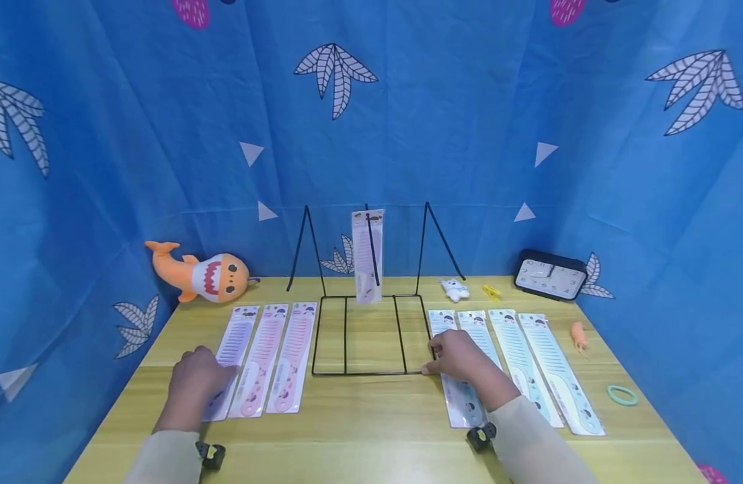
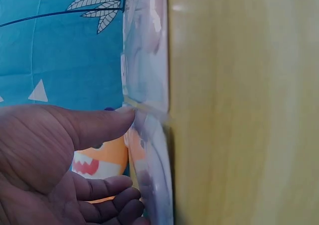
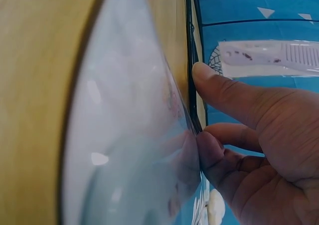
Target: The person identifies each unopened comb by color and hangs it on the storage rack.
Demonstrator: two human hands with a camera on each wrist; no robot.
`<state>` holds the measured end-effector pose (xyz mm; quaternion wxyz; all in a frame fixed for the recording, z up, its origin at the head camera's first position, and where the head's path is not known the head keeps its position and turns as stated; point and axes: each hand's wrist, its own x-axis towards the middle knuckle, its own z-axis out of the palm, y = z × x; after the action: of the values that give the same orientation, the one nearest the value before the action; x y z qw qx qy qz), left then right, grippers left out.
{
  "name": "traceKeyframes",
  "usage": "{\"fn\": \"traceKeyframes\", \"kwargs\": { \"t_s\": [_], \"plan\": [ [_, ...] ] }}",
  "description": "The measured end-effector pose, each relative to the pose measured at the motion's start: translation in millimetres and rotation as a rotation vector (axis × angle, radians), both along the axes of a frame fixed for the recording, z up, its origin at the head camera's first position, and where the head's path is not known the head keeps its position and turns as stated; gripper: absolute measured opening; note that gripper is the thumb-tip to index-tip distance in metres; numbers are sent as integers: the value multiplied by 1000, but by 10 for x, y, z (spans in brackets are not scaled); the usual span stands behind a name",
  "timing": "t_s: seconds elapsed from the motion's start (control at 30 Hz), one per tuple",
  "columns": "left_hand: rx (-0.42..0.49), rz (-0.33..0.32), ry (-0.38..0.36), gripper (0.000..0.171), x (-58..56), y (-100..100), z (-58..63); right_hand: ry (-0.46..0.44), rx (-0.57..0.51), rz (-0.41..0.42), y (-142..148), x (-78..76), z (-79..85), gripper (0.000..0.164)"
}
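Observation:
My left hand (image 1: 197, 373) is over the leftmost packaged comb (image 1: 235, 343), a purple one. In the left wrist view its thumb (image 2: 107, 125) is at one edge of the package (image 2: 155, 170) and curled fingertips are at the other. My right hand (image 1: 458, 359) pinches the front right corner of a black wire rack (image 1: 371, 374), beside a packaged blue-green comb (image 1: 458, 396). The right wrist view has the thumb (image 3: 224, 88) on the wire and the fingers curled at its corner. Another packaged comb (image 1: 366, 269) hangs on the rack's middle prong.
Two pink packaged combs (image 1: 259, 363) lie left of the rack, several blue-green ones (image 1: 525, 363) right. Around the table (image 1: 371, 444) are an orange shark toy (image 1: 208, 272), a clock (image 1: 551, 274), a white figure (image 1: 454, 290), a yellow clip (image 1: 491, 292) and a green ring (image 1: 622, 402).

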<state>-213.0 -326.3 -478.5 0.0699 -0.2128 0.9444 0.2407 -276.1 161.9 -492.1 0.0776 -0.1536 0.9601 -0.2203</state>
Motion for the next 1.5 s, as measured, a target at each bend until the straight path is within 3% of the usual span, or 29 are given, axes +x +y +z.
{"fn": "traceKeyframes", "kwargs": {
  "t_s": [0.23,0.6,0.87,1.07,1.5],
  "plan": [
    [4,24,-3,67,-1,-7,-30,-1,-25,-6,2,-17,-15,51],
    [112,34,-71,53,-11,-105,-8,-11,-12,-17,3,-16,-20,47],
    [144,44,-86,42,-30,-184,-23,-5,-7,-11,2,-22,-46,53],
    [154,71,-91,46,-43,-232,-23,-16,3,-18,15,-24,-21,53],
    [201,105,35,47,-2,-410,88,-26,15,-17,5,-26,-11,53]
  ]
}}
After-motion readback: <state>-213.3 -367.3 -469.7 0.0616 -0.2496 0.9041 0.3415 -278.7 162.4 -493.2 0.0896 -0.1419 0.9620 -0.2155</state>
